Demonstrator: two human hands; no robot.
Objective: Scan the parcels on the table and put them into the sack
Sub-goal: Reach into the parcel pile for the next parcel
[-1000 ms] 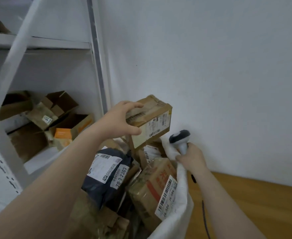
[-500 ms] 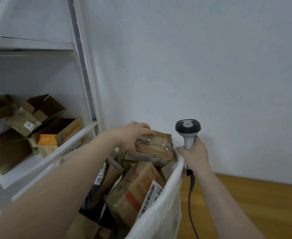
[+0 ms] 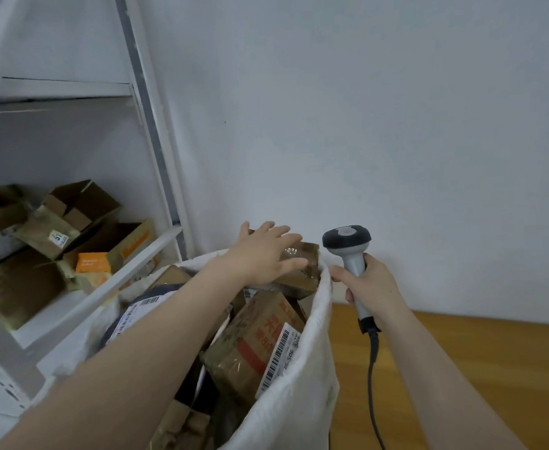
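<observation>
- Brown cardboard box [image 3: 302, 274]: lies on top of the other parcels in the mouth of the white sack [image 3: 299, 401], directly under the left grip [image 3: 263, 254].
- Left grip: fingers straight and spread over the box top, clasping nothing.
- Right grip [image 3: 372, 287]: fingers curled round the handle of the scanner [image 3: 347, 241], just right of the sack rim.
- Wooden worktop [image 3: 477, 368]: below and to the right of the right grip.

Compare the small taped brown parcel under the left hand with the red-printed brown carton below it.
The small taped brown parcel lies topmost under the left hand; the red-printed brown carton sits lower, tilted. The parcel shows glossy tape; the carton shows a white barcode label. Both are cardboard in the white sack.
</observation>
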